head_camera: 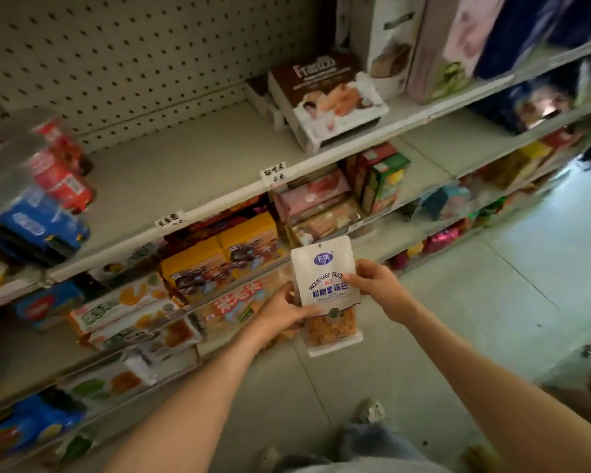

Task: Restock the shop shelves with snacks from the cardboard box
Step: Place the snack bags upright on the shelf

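Snack pouch (326,288), one item: white upper part with a blue oval logo and printed lettering, and a clear window at the bottom showing orange-brown pieces. Position: just below the centre of the frame, held in the air in front of the shelving and touching no shelf. Its long axis ran near upright, hang-hole end at the top, printed face toward me. Left hand (280,314): wrapped round the lower left edge, thumb lying across the front beside the window. Right hand (376,285): pinched the right edge at mid-height, thumb on the front, fingers behind. I had both hands on the pouch and neither free. Bare shelf stretch (185,172): up and to the left of the pouch, in the middle-left of the frame, between the blue packs (31,230) at the far left and the brown-and-white biscuit box (328,97) at upper centre. Yellow boxes (219,264): on a lower shelf, just left of the pouch. Judgement: the open space lay up and leftward from my hands, so my left hand, on the shelf side, was the nearer one to reach it, and the upright pouch would need carrying well up from where I held it. Cardboard box: not in view.
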